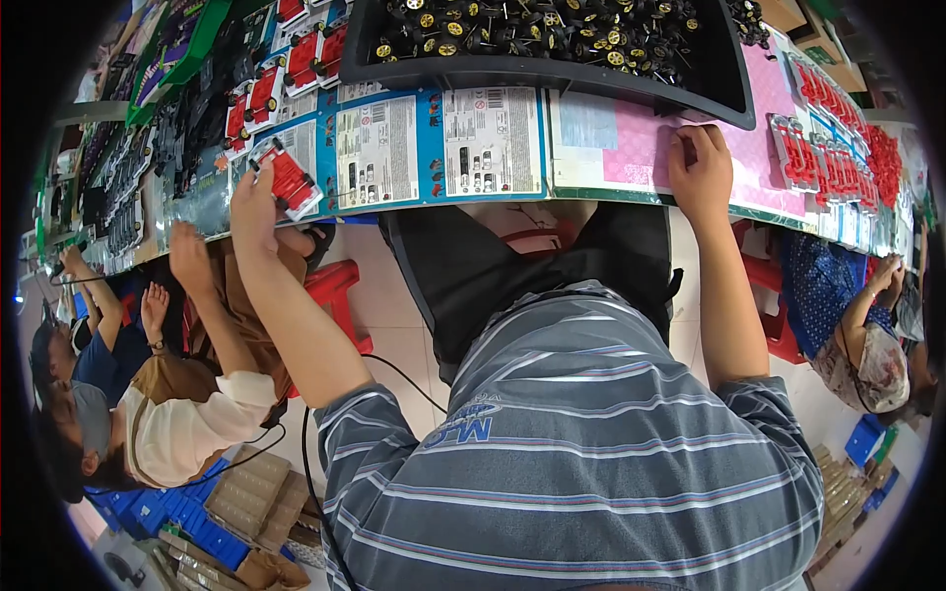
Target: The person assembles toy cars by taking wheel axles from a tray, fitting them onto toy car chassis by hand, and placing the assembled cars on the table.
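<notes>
My left hand (pixel 254 209) is closed on a red and white toy car (pixel 288 179), held tilted over the table's near edge at the left. The car has dark wheels at its ends. Above the pink sheet (pixel 631 148) on the right, my right hand (pixel 702 175) is curled, its fingers bent inward. What its fingertips hold, if anything, is hidden. Beyond both hands stands a black tray (pixel 552 71) full of small black wheels (pixel 532 34) with yellow hubs, some on thin metal axles.
More red and white toy cars (pixel 304 59) lie at the far left, beside black plastic parts (pixel 192 118). Rows of red and white car parts (pixel 813 148) lie at the right. Printed card sheets (pixel 434 143) cover the table. Co-workers sit on both sides; one co-worker's hand (pixel 189 258) is near my left forearm.
</notes>
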Demonstrator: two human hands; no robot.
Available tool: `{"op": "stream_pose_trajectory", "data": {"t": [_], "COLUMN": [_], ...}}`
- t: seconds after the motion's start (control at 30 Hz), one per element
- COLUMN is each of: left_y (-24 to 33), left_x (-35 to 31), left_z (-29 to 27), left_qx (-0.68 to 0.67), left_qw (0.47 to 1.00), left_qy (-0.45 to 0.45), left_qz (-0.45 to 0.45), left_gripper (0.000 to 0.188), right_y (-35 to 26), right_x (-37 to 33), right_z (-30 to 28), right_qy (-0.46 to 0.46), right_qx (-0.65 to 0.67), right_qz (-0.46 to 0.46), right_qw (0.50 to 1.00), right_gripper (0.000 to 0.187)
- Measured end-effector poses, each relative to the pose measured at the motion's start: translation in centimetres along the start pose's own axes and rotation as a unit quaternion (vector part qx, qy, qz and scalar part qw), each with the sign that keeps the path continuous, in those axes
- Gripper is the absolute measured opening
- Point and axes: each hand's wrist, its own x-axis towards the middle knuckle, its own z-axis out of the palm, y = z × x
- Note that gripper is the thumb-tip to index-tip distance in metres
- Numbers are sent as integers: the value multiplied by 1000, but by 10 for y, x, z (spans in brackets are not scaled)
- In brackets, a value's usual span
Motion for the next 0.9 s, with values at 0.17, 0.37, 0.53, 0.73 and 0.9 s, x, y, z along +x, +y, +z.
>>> {"op": "stream_pose_trajectory", "data": {"t": [0.17,0.37,0.53,0.73,0.9], "left_y": [-25,-20,-1,-18,-1], "left_x": [11,-25,-93,-129,-169], "left_z": [-34,-3,36,81,155], "left_qx": [73,365,432,274,124], "left_qw": [994,866,788,857,890], "left_qy": [70,211,265,179,39], "left_qz": [51,269,349,398,437], "left_gripper": [46,56,55,43,29], "right_y": [2,5,23,88,138], "right_x": [1,-1,-8,-14,-23], "right_z": [5,-5,-42,-109,-116], "right_qy": [9,5,77,76,39], "right_qx": [-10,66,88,-214,-234], "right_qz": [-11,6,10,73,54], "right_qw": [1000,998,993,971,970], "right_gripper": [8,10,13,38,27]}}
